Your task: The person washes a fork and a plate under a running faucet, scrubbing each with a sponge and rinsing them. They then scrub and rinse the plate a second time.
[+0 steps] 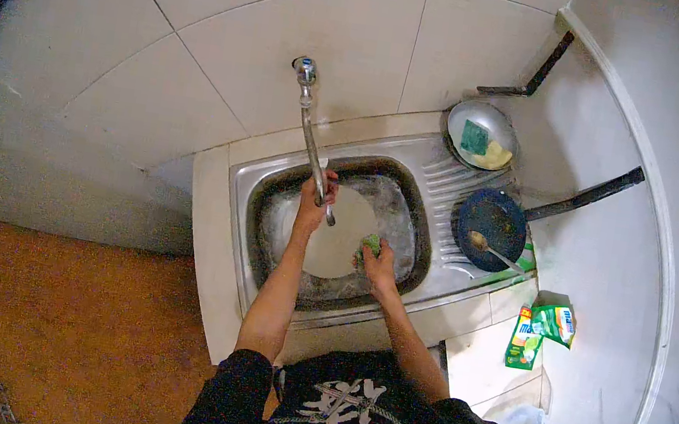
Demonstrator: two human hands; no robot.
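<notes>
My right hand (380, 268) is closed around a green sponge (370, 244), over the right part of the steel sink basin (417, 262). Up at the left, my left hand (315, 200) has its fingers curled right behind the tap's bent spout (312, 147), which crosses in front of it. I cannot tell what those fingers grip. Between the two hands, a large pale round shape (342, 234) fills the middle of the basin, with whitish suds around it.
On the ribbed drainboard (441, 179) stand a metal pan (458, 125) with a green scouring pad (475, 137) and a yellow cloth (495, 156), and a dark frying pan (491, 216) holding a spoon (479, 240). Green packets (524, 346) lie at the right. A tiled wall (250, 43) rises behind.
</notes>
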